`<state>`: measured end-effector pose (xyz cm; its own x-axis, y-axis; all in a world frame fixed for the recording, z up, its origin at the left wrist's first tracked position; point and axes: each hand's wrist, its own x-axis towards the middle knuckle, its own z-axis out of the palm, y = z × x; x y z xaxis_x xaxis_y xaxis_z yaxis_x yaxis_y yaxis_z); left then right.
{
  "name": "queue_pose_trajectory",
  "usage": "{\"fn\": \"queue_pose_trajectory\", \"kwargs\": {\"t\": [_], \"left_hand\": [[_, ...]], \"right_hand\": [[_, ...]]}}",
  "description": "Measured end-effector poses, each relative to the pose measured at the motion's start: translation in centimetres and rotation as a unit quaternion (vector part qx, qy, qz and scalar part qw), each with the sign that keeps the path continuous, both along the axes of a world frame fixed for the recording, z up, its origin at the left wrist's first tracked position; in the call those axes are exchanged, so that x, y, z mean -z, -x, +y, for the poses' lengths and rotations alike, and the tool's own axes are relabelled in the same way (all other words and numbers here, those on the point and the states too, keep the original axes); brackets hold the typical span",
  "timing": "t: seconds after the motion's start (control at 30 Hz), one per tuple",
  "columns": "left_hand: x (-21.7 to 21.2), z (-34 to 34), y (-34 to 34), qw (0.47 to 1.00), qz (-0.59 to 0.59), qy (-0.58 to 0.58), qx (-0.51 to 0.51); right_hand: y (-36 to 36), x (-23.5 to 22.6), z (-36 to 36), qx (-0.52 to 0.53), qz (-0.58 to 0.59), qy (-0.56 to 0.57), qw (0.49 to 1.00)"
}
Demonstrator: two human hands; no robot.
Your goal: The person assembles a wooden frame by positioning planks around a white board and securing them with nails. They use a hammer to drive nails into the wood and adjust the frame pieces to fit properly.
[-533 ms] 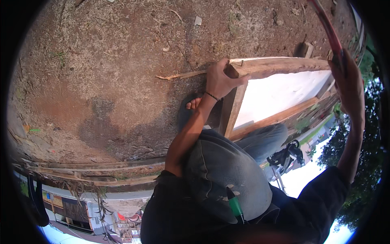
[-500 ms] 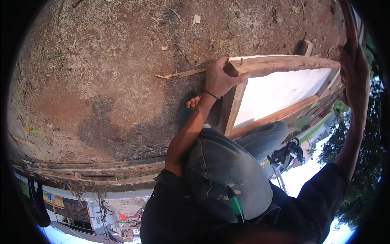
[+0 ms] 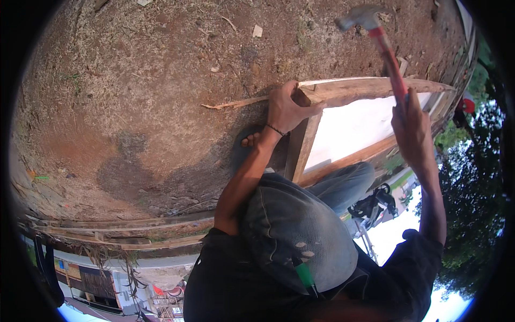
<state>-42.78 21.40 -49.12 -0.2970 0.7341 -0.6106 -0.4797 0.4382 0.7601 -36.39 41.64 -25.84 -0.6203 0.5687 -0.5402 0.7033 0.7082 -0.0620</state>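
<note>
Bare reddish dirt strewn with dry twigs and chips spreads outdoors under a wooden frame that carries a white panel. Half a second ago only the red handle showed at the upper right edge; now the hammer is fully in view, raised high with its steel head above the frame's top rail, which suggests a blow is being wound up. The right hand has its fingers clenched round the lower handle. The left hand has stayed put, gripping the frame's near corner. Whether a nail stands under that hand is hidden. A blue denim knee covers the frame's lower part, and its far end bends out of sight at the rim
</note>
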Motion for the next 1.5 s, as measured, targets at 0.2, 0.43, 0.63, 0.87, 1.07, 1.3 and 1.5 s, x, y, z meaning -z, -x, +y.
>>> {"fn": "queue_pose_trajectory", "kwargs": {"t": [0.2,0.43,0.63,0.87,1.07,1.3,1.5], "left_hand": [[-0.9,-0.6,0.5,0.998,0.027,0.031,0.046],[-0.8,-0.5,-0.6,0.997,-0.013,-0.008,-0.073],[-1.2,-0.1,0.4,1.0,0.004,0.01,-0.011],[-0.3,-0.2,0.2,0.999,0.014,0.013,-0.047],[-0.6,-0.8,0.4,0.999,0.024,0.031,0.029],[0.1,-1.3,-0.8,0.999,0.011,0.004,-0.03],[0.0,-0.9,-1.1,1.0,0.023,0.0,-0.015]], "right_hand": [[6.7,-4.6,5.5,0.109,-0.046,0.017,0.993],[1.0,-2.0,2.5,0.033,-0.166,0.146,0.975],[7.2,-3.5,7.4,0.199,0.152,-0.008,0.968],[5.1,-3.6,5.3,-0.123,-0.192,0.119,0.966],[5.3,-0.8,2.5,0.174,0.117,-0.024,0.978],[8.7,-2.4,4.1,-0.068,-0.02,0.068,0.995],[3.3,-0.4,1.2,0.153,0.095,0.005,0.984]]}}
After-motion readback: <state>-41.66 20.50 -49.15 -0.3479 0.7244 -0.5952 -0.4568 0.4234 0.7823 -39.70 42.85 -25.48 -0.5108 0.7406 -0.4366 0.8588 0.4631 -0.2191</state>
